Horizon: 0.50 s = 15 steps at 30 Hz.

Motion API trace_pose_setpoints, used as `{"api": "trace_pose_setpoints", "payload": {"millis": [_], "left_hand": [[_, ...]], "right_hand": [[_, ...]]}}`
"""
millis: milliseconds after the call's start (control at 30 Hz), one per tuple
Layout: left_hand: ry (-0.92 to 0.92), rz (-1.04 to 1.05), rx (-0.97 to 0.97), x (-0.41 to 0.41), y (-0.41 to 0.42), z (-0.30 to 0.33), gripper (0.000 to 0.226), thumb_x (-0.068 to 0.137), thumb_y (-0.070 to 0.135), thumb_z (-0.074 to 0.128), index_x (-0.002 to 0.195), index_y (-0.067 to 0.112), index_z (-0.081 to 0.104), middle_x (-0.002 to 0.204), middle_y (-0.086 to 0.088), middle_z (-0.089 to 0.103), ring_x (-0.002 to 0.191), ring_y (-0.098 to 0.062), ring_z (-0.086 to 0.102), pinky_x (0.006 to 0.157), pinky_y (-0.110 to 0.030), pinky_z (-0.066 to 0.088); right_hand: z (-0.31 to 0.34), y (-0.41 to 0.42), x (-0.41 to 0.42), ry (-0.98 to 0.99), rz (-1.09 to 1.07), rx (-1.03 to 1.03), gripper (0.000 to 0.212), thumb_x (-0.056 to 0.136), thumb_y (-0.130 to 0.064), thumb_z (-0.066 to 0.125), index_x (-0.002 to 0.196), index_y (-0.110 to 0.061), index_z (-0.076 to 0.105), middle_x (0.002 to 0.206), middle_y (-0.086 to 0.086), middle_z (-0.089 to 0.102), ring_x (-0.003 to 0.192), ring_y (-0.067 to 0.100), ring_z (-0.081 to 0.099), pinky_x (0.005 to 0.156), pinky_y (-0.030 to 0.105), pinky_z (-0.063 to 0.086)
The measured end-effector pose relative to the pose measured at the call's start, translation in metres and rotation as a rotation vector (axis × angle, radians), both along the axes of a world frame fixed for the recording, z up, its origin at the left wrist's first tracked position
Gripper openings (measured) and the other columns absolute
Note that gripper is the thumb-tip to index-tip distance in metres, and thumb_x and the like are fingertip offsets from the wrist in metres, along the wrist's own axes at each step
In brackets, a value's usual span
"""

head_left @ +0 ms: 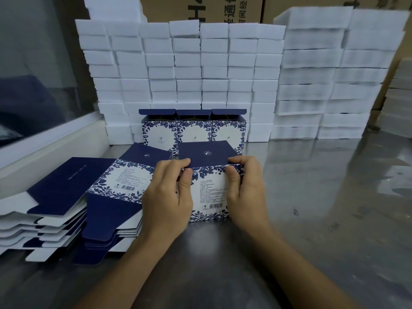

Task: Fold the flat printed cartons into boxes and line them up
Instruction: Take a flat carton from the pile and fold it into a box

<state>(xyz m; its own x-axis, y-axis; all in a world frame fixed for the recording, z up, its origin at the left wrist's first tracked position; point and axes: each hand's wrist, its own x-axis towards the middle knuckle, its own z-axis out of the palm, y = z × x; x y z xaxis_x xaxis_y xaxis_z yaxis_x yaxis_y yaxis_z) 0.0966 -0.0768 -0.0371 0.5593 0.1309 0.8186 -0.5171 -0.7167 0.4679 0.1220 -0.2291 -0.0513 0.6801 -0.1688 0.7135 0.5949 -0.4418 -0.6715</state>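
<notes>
On steel table [312, 197]: left hand [167, 197], right hand [245, 192] both pinch carton [209, 188] top edge; carton sides hidden.

Behind the glossy grey metal surface [323, 197], stacked white foam blocks [189, 70] front brown printed cardboard boxes [223, 10].

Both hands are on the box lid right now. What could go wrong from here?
1. The left hand and right hand pinch the box at its top edge; pressing hard could crease the navy lid.
2. The flat carton stack lies close beside the left hand and might get nudged.
</notes>
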Motion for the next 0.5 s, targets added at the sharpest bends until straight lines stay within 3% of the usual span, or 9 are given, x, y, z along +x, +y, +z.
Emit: {"api": "trace_pose_setpoints", "payload": {"millis": [133, 233, 300, 400, 433, 467, 500], "left_hand": [[-0.002, -0.008, -0.005, 0.0, 0.001, -0.001, 0.029, 0.098, 0.025, 0.045, 0.113, 0.009, 0.064, 0.111, -0.001, 0.063, 0.094, -0.004, 0.054, 0.073, -0.008, 0.038], [0.011, -0.026, -0.032, 0.001, 0.003, -0.002, 0.029, 0.098, 0.023, 0.044, 0.115, 0.009, 0.063, 0.109, 0.0, 0.064, 0.085, 0.001, 0.051, 0.073, -0.002, 0.037], [0.037, -0.032, -0.056, 0.002, 0.004, -0.003, 0.028, 0.1, 0.021, 0.044, 0.119, 0.011, 0.062, 0.099, 0.001, 0.063, 0.072, -0.002, 0.051, 0.067, -0.007, 0.037], [0.105, -0.052, -0.105, 0.004, 0.008, -0.005, 0.032, 0.101, 0.03, 0.043, 0.128, 0.02, 0.057, 0.087, -0.001, 0.062, 0.069, -0.009, 0.054, 0.062, -0.022, 0.039], [0.15, -0.067, -0.128, 0.004, 0.01, -0.006, 0.038, 0.099, 0.037, 0.044, 0.134, 0.025, 0.052, 0.098, -0.004, 0.066, 0.078, -0.017, 0.06, 0.067, -0.028, 0.045], [0.21, -0.096, -0.151, 0.005, 0.012, -0.007, 0.048, 0.095, 0.045, 0.047, 0.141, 0.032, 0.044, 0.119, -0.003, 0.065, 0.099, -0.021, 0.063, 0.08, -0.033, 0.05], [0.272, -0.137, -0.166, 0.006, 0.013, -0.008, 0.062, 0.09, 0.054, 0.051, 0.147, 0.04, 0.032, 0.143, 0.004, 0.052, 0.124, -0.017, 0.053, 0.098, -0.034, 0.046]], "right_hand": [[0.001, -0.002, 0.001, 0.065, 0.13, 0.179, 0.016, 0.1, -0.038, 0.045, 0.109, -0.034, 0.059, 0.112, -0.005, 0.062, 0.105, 0.012, 0.061, 0.089, 0.027, 0.05], [0.004, -0.007, 0.003, 0.122, 0.207, 0.38, 0.026, 0.108, -0.032, 0.034, 0.111, -0.036, 0.059, 0.108, -0.004, 0.069, 0.102, 0.019, 0.066, 0.085, 0.034, 0.055], [0.004, -0.011, 0.006, 0.189, 0.196, 0.365, 0.024, 0.108, -0.022, 0.039, 0.118, -0.039, 0.053, 0.109, 0.002, 0.068, 0.1, 0.027, 0.067, 0.083, 0.042, 0.058], [-0.001, -0.016, 0.008, 0.319, 0.236, 0.322, 0.04, 0.102, -0.022, 0.054, 0.133, -0.044, 0.04, 0.121, 0.002, 0.061, 0.11, 0.024, 0.064, 0.095, 0.045, 0.055], [-0.003, -0.017, 0.008, 0.363, 0.271, 0.329, 0.049, 0.099, -0.026, 0.059, 0.138, -0.045, 0.035, 0.128, 0.002, 0.058, 0.116, 0.019, 0.062, 0.097, 0.04, 0.055], [-0.004, -0.018, 0.008, 0.398, 0.313, 0.344, 0.059, 0.096, -0.029, 0.063, 0.143, -0.045, 0.032, 0.132, 0.001, 0.056, 0.118, 0.015, 0.061, 0.095, 0.033, 0.055], [-0.005, -0.019, 0.008, 0.42, 0.357, 0.368, 0.068, 0.091, -0.032, 0.067, 0.147, -0.043, 0.03, 0.131, -0.001, 0.057, 0.115, 0.01, 0.063, 0.088, 0.025, 0.056]]}}
